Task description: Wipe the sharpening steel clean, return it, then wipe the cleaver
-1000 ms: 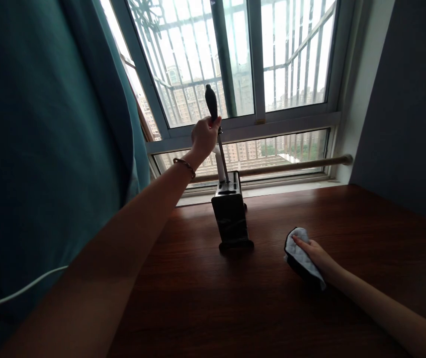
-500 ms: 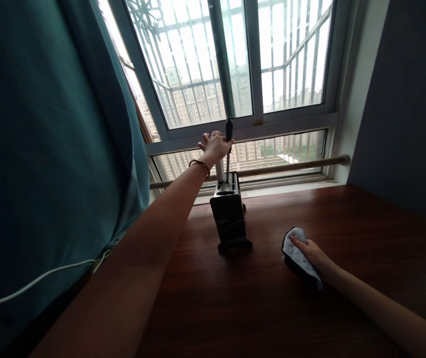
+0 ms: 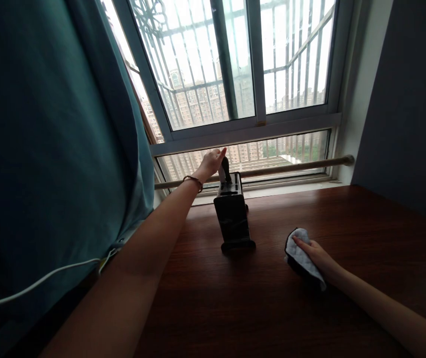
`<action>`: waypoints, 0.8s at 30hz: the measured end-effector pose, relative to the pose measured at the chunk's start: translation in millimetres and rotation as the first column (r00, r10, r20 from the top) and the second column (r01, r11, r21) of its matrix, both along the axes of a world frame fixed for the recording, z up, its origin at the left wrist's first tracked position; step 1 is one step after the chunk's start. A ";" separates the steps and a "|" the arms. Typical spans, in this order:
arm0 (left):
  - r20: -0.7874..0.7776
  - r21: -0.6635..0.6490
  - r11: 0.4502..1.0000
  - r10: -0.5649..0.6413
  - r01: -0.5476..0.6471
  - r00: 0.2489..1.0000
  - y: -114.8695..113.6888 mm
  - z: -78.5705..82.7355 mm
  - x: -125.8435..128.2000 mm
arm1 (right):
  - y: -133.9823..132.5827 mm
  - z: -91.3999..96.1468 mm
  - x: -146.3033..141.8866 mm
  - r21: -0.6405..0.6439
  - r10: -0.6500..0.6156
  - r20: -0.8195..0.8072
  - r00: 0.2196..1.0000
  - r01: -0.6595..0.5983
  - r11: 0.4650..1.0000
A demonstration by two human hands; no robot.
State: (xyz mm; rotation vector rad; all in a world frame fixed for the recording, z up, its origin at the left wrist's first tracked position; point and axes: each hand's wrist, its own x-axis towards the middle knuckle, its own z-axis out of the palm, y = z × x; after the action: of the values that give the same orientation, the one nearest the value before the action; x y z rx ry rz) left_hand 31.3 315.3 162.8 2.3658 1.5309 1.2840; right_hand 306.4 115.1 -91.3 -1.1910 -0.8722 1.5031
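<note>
A black knife block stands upright on the brown wooden table. The dark handle of a sharpening steel sticks up from its slotted top, the rod now hidden inside. My left hand, a bracelet on its wrist, is closed at the top of this handle, thumb uppermost; its fingertips are partly hidden. Just below the hand, a greyish piece also rises from the block; I cannot tell its kind. Over the table to the right, my right hand grips a folded white quilted cloth with dark edging.
Behind the block run a window sill and a horizontal rail, below a barred window. A teal curtain hangs at the left, with a white cable beside it. The wooden table ends at a dark wall on the right.
My left hand has come down, and the sharpening steel has slid into the block until only its handle shows. The left fingers, spread before, are now closed. My right hand still holds the cloth.
</note>
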 end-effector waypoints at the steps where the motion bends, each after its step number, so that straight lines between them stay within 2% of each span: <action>1: 0.020 0.000 1.000 0.003 -0.003 1.000 0.8 -2.1 0.6 | -0.3 0.6 -0.1 0.000 0.005 0.001 1.000 -0.005 1.000; 11: 0.216 -0.086 0.994 0.091 -0.074 0.972 9.1 -13.4 6.7 | 2.5 -7.3 2.9 0.027 0.024 -0.021 0.999 -0.024 0.999; 21: 0.329 -0.101 0.992 0.104 -0.074 0.938 9.4 -22.5 3.0 | -0.8 3.9 -1.3 -0.005 -0.002 -0.012 1.000 0.002 1.000; 24: 0.385 -0.144 0.989 0.095 -0.042 0.918 9.9 -28.6 2.6 | -0.4 3.3 -1.0 -0.002 0.003 -0.022 1.000 -0.003 1.000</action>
State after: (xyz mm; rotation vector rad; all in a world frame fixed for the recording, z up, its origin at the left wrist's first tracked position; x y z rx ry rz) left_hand 33.9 325.2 134.2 1.8447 1.5247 1.5032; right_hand 305.4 114.8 -88.0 -1.1727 -0.8584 1.5171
